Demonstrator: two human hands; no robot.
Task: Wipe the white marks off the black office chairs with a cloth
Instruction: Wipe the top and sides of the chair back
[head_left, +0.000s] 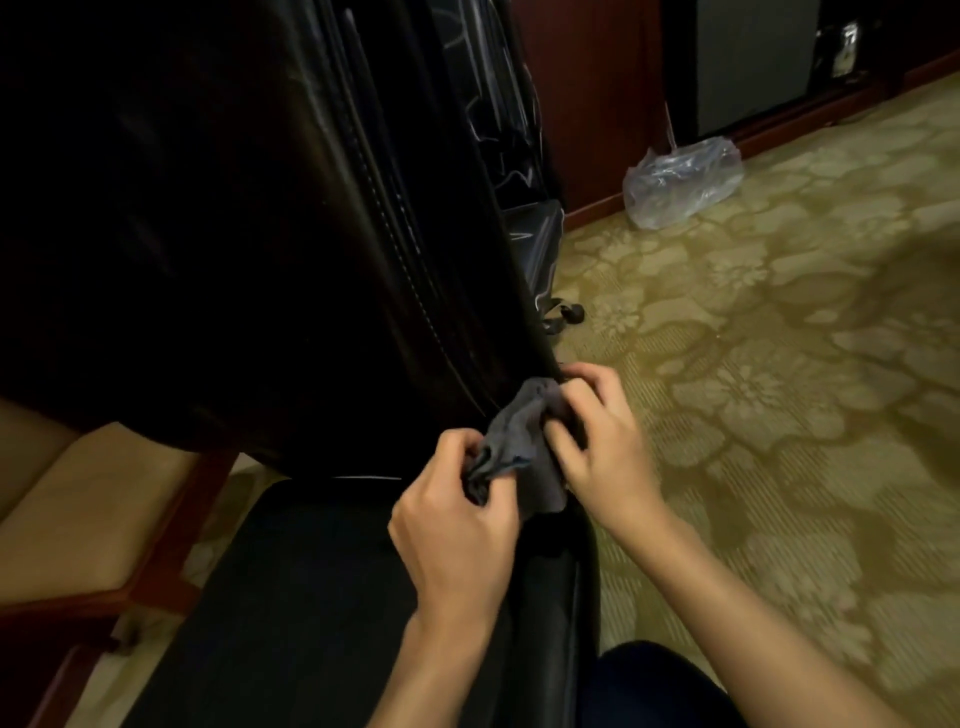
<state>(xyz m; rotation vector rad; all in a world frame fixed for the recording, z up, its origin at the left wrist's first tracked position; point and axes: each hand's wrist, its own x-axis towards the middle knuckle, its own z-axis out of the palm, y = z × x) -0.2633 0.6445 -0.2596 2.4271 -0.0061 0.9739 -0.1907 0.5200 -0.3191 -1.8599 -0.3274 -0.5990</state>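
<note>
A black leather office chair (249, 234) fills the left and middle of the view, its backrest tall and its seat (291, 597) below. A grey cloth (519, 447) is bunched at the right edge where backrest meets seat. My left hand (457, 525) grips the cloth's lower left end with curled fingers. My right hand (592, 436) pinches its upper right part against the chair's edge. Faint pale streaks show on the backrest near the stitched seam (322, 104).
A wooden chair with a tan cushion (88, 514) stands at the left. A second black chair (514, 156) and its castor (571, 312) sit behind. A clear plastic bag (680, 182) lies on the patterned carpet (779, 389) by dark wooden furniture (597, 104).
</note>
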